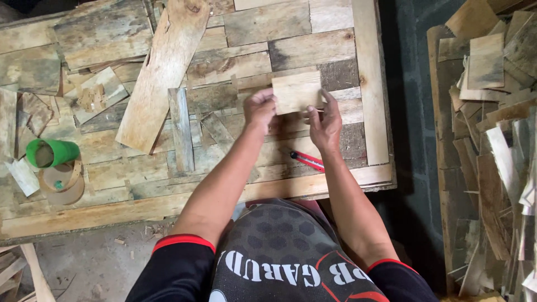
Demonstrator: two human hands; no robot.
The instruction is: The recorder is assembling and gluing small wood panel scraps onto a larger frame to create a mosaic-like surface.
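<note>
While both hands grasp it, a small pale rectangular wooden offcut [297,92] is held just above the patchwork plank worktop [335,45]. Left hand [260,109] pinches the piece's left edge; right hand [326,120] grips its lower right edge. A red-handled utility knife [306,160] lies on the worktop near the right wrist. A green plastic cup [52,152] lies tipped at far left, beside cardboard tape rings [61,184]. A long pale board [162,72] rests diagonally, well apart.

No packages, labels, signs or screens appear anywhere on the wooden work surface or beside it (only white lettering printed on the person's dark shirt, at the bottom edge of the view).
</note>
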